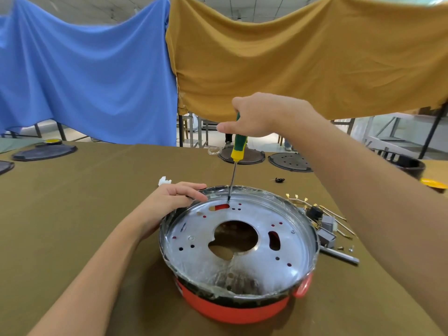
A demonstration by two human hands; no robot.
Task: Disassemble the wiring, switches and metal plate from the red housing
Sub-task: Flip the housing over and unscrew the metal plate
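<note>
Right hand [257,115] gripping screwdriver [238,145], left hand [174,198] flat-fingered on metal plate [242,260] rim

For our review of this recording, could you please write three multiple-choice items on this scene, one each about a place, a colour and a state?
1. Where does the tip of the green-and-yellow-handled screwdriver touch?
A. the far part of the round silver metal plate
B. the olive tablecloth
C. the red housing's side handle

2. What colour is the round plastic housing under the plate?
A. blue
B. red
C. white

3. What is the left hand doing?
A. holding a wire
B. hanging idle off the table
C. resting on the housing's far-left rim

Answers: 1 A, the shaft ends near a slot at the plate's far edge. 2 B, red shows below the rim. 3 C, its fingers lie on the rim while the right hand grips the screwdriver.
</note>
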